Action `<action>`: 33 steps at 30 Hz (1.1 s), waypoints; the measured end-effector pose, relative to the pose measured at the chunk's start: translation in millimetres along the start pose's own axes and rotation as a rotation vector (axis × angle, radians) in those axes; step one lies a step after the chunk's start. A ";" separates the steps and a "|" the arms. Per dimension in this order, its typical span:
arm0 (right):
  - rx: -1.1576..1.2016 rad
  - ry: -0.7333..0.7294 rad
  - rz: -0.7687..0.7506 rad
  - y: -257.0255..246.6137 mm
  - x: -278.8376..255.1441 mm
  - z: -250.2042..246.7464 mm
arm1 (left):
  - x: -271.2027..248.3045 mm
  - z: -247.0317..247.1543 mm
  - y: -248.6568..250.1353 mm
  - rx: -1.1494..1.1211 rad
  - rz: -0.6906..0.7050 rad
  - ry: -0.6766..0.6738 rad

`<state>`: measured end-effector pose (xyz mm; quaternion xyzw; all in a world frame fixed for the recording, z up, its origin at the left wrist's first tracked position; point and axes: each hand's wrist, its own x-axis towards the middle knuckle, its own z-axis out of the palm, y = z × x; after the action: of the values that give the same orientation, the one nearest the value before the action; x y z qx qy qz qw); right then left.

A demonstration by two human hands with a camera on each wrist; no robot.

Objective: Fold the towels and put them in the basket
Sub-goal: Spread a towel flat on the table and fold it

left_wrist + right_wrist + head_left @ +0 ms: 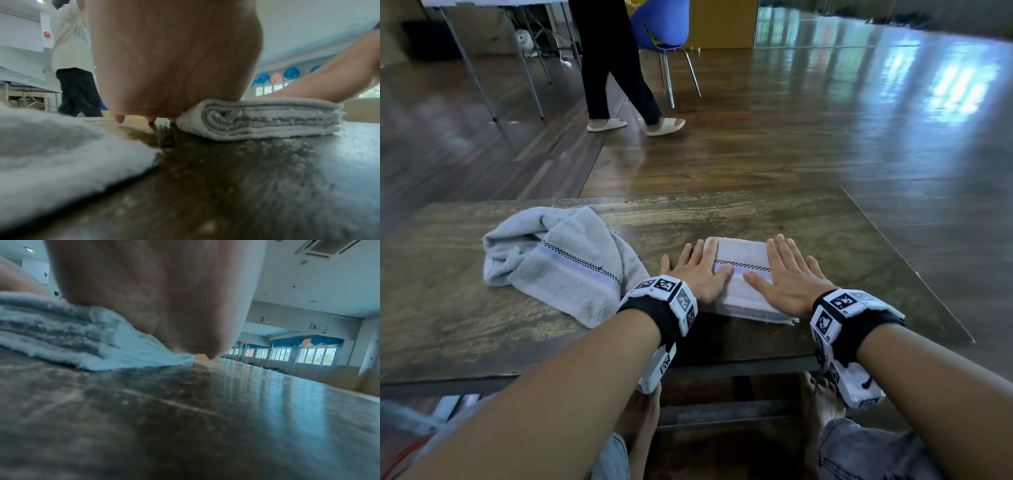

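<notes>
A small folded grey towel with a checkered stripe lies on the dark wooden table, right of centre. My left hand presses flat on its left edge with straight fingers, partly on the table. My right hand lies flat on its right side. The left wrist view shows the stacked folds of the folded towel under my left palm. In the right wrist view my right palm squashes the folded towel's corner. A crumpled grey towel lies to the left. No basket is in view.
The crumpled towel's corner lies close to my left wrist. A person in black trousers and white slippers walks beyond the table. A blue chair and folding table legs stand further back on the wooden floor.
</notes>
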<state>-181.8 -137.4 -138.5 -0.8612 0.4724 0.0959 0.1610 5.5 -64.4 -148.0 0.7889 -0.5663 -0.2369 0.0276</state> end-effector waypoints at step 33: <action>0.459 0.372 0.132 17.5 6.9 -24.0 | -9.2 -39.5 17.3 -0.492 -0.186 0.197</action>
<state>-192.6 -160.4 -121.7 -0.7725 0.5581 -0.1625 0.2556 4.0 -71.1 -104.5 0.8264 -0.4114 -0.2910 0.2511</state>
